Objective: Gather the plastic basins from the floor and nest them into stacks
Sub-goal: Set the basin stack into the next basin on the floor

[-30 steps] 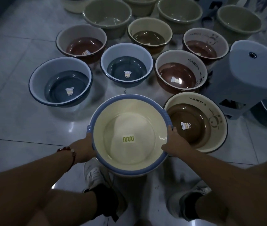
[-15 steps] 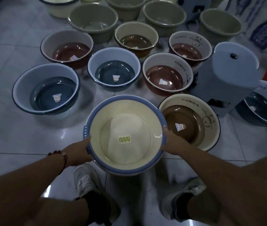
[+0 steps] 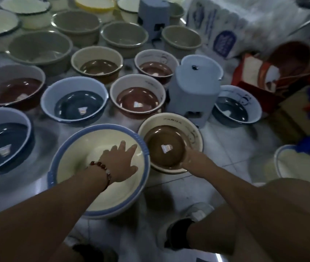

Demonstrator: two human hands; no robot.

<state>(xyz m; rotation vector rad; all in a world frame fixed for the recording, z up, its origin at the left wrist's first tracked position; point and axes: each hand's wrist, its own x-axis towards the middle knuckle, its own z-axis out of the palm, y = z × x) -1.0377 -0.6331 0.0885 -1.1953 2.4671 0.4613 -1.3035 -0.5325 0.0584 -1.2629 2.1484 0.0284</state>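
Observation:
A large cream basin with a blue rim (image 3: 71, 167) sits on the tiled floor in front of me. My left hand (image 3: 120, 163) hovers over its inside with the fingers spread, holding nothing. To its right stands a cream basin with a brown bottom and the word PANDA (image 3: 171, 129). My right hand (image 3: 190, 157) grips that basin's near rim. Several more basins with blue, red-brown and brown bottoms (image 3: 74, 106) stand in rows beyond.
A grey plastic stool (image 3: 194, 87) stands right of the rows, a second stool (image 3: 154, 14) at the back. Grey-green basins (image 3: 39, 48) fill the far rows. Bags and red boxes (image 3: 260, 72) crowd the right. Another cream basin (image 3: 301, 167) lies at the right edge.
Both hands have let go of the blue-rimmed basin, which now rests on the floor. My left hand moved over its inside; my right hand moved onto the PANDA basin's rim. The view swung right.

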